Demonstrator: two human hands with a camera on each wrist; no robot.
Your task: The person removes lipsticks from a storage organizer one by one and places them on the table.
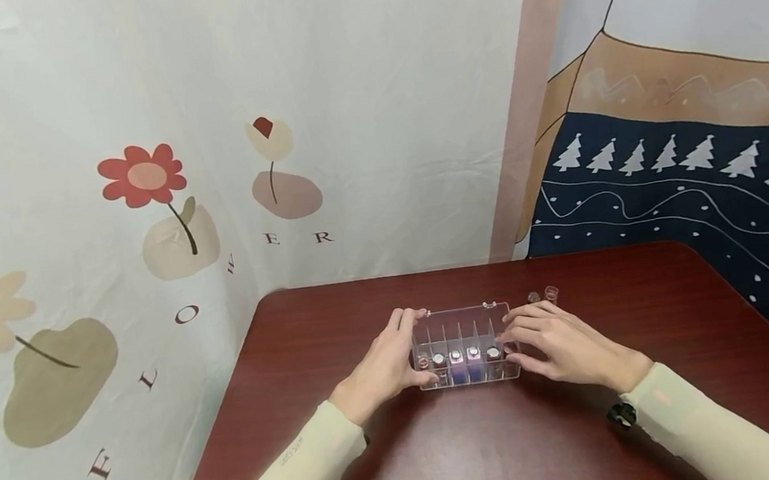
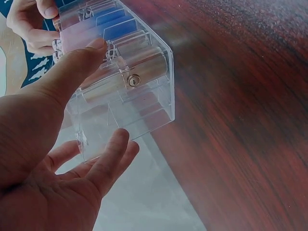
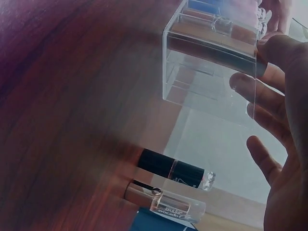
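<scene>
A clear plastic lipstick organizer [image 1: 469, 376] stands on the table with several cosmetic tubes in its front row. Two pink-and-blue tubes [image 1: 466, 364] sit in the middle, darker ones beside them. My left hand [image 1: 384, 359] grips the organizer's left end, thumb in front and fingers behind. At the right end my right hand [image 1: 557, 339] pinches the top of a dark lipstick tube [image 3: 211, 55] in the end compartment, while its other fingers spread along the organizer's side. A brownish tube [image 2: 127, 79] lies in the leftmost compartment.
Behind my right hand stand a black lipstick tube [image 3: 171, 168] and a clear lip gloss tube [image 3: 163, 202]. The reddish-brown table [image 1: 352, 462] reaches back to a printed curtain [image 1: 378, 115].
</scene>
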